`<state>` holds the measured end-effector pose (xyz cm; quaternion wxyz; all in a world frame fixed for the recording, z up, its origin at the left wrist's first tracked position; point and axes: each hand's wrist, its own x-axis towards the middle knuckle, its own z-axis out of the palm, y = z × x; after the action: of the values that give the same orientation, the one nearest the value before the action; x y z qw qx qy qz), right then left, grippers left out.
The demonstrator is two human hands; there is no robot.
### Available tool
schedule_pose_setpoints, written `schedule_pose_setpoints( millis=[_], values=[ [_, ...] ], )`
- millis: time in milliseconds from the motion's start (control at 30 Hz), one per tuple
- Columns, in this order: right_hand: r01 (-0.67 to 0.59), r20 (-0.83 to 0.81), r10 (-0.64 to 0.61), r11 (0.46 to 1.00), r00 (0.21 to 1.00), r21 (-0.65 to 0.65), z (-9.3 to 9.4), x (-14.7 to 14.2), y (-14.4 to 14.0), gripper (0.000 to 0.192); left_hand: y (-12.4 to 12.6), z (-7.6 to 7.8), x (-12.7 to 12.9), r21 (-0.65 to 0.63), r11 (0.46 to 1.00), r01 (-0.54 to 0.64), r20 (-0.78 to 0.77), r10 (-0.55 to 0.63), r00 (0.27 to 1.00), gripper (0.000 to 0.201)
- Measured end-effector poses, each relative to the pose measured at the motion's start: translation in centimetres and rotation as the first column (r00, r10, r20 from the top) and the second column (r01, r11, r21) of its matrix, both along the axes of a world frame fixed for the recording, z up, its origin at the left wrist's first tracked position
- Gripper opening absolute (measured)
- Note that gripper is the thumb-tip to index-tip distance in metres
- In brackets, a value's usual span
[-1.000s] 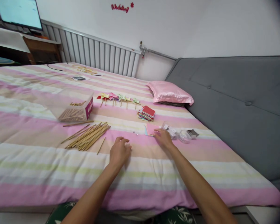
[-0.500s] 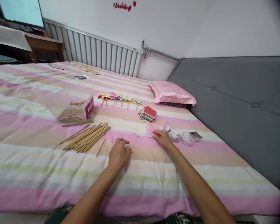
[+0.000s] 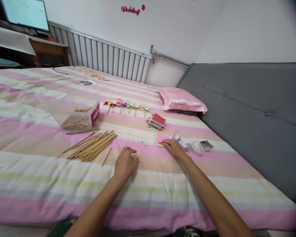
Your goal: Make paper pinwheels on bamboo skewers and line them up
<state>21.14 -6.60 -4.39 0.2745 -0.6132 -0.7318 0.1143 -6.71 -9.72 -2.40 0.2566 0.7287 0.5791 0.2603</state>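
Note:
My right hand is at the near right corner of a small stack of coloured paper squares, pink on top with yellow and blue edges showing. Its fingertips are pinched together at the pink paper. My left hand rests on the bedspread, fingers loosely bent and apart, holding nothing. Between the hands lie tiny shiny pieces, too small to name. A single short stick and a pile of thin wooden sticks are left of my left hand.
Clear round containers and small packets sit beside my right hand. Farther back are a thicker paper stack, several paper pinwheels, a pink pillow and a transparent box of sticks. A grey headboard bounds the right.
The view has tilted slightly. My right hand stays at the paper stack with only a slight finger shift, and my left hand has hardly moved.

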Motion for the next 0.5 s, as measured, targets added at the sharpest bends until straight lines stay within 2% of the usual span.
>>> schedule_pose_setpoints(
  millis=[200,500],
  values=[
    [0.019,-0.024,-0.019,1.0,1.0,-0.002,0.28,0.02,-0.07,0.03,0.12,-0.14,-0.11,0.004,1.0,0.0,0.007,-0.001,1.0,0.028],
    [0.062,-0.083,-0.065,0.997,0.994,-0.036,-0.03,0.71,0.34,0.025,0.13,-0.03,-0.13,0.004,1.0,-0.004,-0.004,0.004,1.0,0.028]
  ],
)
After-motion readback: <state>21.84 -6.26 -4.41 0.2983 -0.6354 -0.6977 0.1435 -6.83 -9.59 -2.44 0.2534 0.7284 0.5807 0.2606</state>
